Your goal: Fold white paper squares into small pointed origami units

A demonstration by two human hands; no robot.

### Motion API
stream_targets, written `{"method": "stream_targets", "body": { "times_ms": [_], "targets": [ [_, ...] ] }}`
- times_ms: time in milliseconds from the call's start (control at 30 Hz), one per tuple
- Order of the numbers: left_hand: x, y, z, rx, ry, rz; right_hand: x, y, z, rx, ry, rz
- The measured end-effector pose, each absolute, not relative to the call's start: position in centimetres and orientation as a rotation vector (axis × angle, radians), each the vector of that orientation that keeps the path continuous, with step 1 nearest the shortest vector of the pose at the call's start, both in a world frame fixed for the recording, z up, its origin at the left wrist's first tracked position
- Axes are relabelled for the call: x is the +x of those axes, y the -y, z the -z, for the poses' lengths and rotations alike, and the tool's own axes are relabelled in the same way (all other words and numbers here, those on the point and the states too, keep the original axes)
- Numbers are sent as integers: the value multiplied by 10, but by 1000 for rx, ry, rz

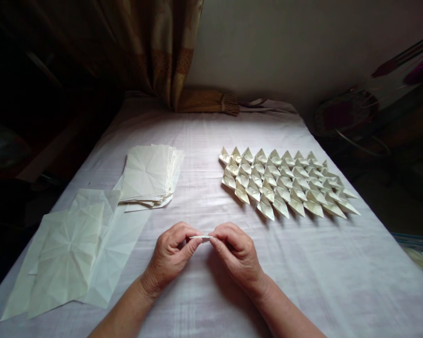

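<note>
Between my hands, a small piece of folded white paper (205, 238) is held nearly edge-on above the cloth. My left hand (174, 253) pinches its left end between thumb and fingers. At the right end, the thumb and fingers of my right hand (237, 253) are closed on the same piece. Most of the paper is hidden by my fingertips, so its full shape cannot be made out. Beyond my right hand stand rows of folded paper boats (278, 180), set close together with their pointed ends up.
Left of my hands lie loose creased paper sheets (68, 249), overlapping. Behind them is a stack of creased paper (146, 171). A pale cloth (204, 188) covers the table. A brown curtain (172, 56) hangs over its far edge, before a wall (268, 47).
</note>
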State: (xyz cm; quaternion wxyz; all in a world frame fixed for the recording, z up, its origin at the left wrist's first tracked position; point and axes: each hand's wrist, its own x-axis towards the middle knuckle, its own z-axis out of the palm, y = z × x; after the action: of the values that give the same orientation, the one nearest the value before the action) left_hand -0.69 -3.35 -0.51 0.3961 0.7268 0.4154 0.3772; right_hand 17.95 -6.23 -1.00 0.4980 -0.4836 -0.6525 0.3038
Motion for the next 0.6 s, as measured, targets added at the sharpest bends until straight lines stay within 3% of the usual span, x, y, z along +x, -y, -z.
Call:
{"method": "stream_targets", "body": {
  "times_ms": [600],
  "targets": [
    [0,35,2,1966,-1073,-896,171,61,12,-1212,1608,-754]
  ]
}}
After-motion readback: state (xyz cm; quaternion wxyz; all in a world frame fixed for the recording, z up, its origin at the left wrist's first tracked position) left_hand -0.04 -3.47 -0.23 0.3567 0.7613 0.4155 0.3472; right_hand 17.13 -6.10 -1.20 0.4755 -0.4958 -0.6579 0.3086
